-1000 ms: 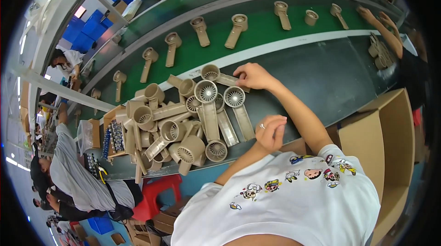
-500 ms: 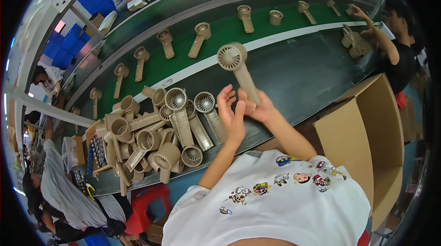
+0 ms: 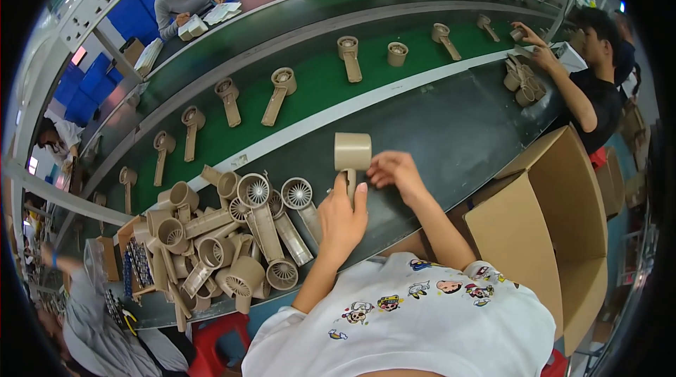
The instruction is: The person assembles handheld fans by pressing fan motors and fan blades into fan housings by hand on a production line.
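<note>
My left hand (image 3: 343,220) is closed around the handle of a beige handheld fan housing (image 3: 353,151). The housing stands upright over the dark worktop, its round head uppermost and turned side-on. Just right of the head is my right hand (image 3: 396,174), its fingers loosely curled and apart, with nothing visible in them. It is close to the housing; whether a fingertip touches it I cannot tell. Left of my left hand lies a heap of similar beige fan housings (image 3: 244,277), some showing their round slotted grilles.
Beyond the dark worktop (image 3: 429,134), several fan housings (image 3: 279,91) lie spaced along a green conveyor belt (image 3: 315,110). An open cardboard box (image 3: 510,229) stands at my right. A co-worker (image 3: 584,99) handles parts at the far right. A red stool (image 3: 218,342) is below the heap.
The fan housing has passed from my right hand to my left and come lower, its grille turned out of sight. My right hand has let go and sits beside it. The view has shifted.
</note>
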`<state>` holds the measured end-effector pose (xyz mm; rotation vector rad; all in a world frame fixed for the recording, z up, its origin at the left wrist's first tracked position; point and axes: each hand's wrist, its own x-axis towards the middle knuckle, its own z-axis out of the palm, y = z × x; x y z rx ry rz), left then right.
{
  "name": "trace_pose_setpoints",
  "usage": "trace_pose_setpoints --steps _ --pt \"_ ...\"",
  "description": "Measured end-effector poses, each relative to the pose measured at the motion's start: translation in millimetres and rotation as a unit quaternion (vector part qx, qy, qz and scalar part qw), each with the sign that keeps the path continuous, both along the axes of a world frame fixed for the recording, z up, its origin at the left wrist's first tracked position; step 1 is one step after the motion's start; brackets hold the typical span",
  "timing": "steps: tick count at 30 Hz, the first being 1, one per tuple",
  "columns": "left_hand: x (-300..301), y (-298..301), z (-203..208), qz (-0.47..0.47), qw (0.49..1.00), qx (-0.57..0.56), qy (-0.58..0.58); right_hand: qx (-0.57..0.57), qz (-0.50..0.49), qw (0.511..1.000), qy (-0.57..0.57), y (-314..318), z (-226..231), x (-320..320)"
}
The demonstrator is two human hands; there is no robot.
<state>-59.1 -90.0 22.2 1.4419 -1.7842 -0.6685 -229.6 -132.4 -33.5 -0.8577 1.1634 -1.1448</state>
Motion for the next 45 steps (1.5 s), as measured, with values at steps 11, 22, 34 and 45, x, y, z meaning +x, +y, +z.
trace_pose_setpoints --steps 11,22,34,45 --pt "2 5 -44 -0.083 0.977 -0.013 -0.197 -0.140 -0.429 0.784 0.426 -218 -4 -49" --pt "-8 10 -50 -0.114 0.973 -0.023 -0.202 -0.116 -0.393 0.786 0.463 -257 -13 -70" --pt "-8 12 -4 -0.003 0.947 -0.321 0.032 -0.434 -0.050 0.795 0.420 26 82 -24" --pt "-12 36 1 -0.203 0.972 -0.058 0.107 -0.446 0.086 0.810 0.371 110 96 -39"
